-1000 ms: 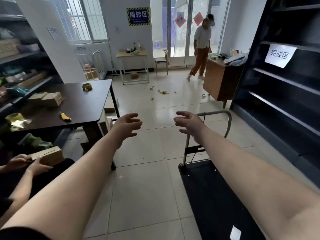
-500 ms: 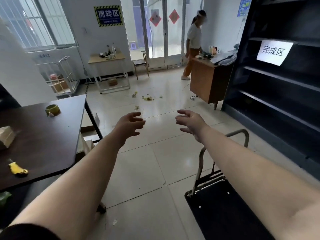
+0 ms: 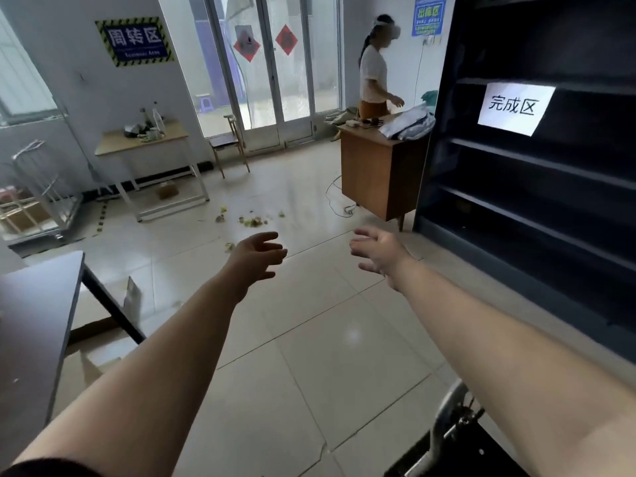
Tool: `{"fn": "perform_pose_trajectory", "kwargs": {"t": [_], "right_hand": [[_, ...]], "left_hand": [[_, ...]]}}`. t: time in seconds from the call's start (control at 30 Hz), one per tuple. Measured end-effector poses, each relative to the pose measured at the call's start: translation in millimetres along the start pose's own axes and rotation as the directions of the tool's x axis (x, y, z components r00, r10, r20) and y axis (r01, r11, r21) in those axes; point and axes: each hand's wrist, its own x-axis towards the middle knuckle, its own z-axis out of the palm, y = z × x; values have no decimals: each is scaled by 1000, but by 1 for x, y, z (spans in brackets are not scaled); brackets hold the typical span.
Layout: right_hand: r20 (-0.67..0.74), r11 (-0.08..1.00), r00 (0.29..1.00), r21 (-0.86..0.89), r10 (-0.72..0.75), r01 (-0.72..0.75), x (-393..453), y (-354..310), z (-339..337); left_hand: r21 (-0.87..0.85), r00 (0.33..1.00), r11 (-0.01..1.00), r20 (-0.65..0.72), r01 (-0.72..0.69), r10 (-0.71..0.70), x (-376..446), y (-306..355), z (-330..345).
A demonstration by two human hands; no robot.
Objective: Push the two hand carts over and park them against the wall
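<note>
Left hand [image 3: 256,258] and right hand [image 3: 378,251] outstretched, fingers loosely spread, holding nothing, bare pale tiled floor [image 3: 309,339] beneath the fingertips, black platform hand cart with metal handle [image 3: 451,438] below the right forearm, empty dark metal shelving [image 3: 537,187] right of the fingers.

Pale glossy floor tiles [image 3: 309,356] carry scattered scraps [image 3: 253,220] near a light-topped side table [image 3: 142,141] against the white wall. Daylight comes through glass doors [image 3: 275,70] at the back. A brown wooden desk [image 3: 378,173] stands beside tall dark shelving [image 3: 537,187] bearing a white paper sign [image 3: 514,107]. A blue sign [image 3: 136,41] hangs on the wall.
</note>
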Motion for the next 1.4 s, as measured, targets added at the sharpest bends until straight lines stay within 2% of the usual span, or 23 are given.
{"fn": "perform_pose_trajectory", "kwargs": {"t": [0.37, 0.5, 0.63, 0.83, 0.97, 1.17, 1.4], "right_hand": [[-224, 999, 975, -41, -5, -5, 175, -42, -35], [-367, 998, 930, -63, -5, -19, 226, -43, -56], [-523, 1000, 852, -10, 18, -27, 264, -46, -74], [-725, 996, 685, 90, 71, -8, 283, -54, -116], [-844, 991, 525, 134, 109, 8, 271, -47, -161], [-943, 982, 292, 182, 161, 46, 241, -38, -233], [-976, 965, 43, 218, 214, 144, 208, -51, -283]], "left_hand": [[-16, 978, 999, 206, -30, 33, 222, 47, 43], [21, 939, 996, 335, -86, 74, 300, 66, 67], [36, 871, 993, 486, -111, 80, 368, 86, 96], [31, 722, 987, 686, -158, 94, 437, 114, 172], [56, 599, 970, 795, -238, 101, 459, 123, 244], [9, 349, 954, 931, -301, 102, 452, 144, 358], [-33, 100, 951, 993, -307, 66, 410, 172, 455]]}}
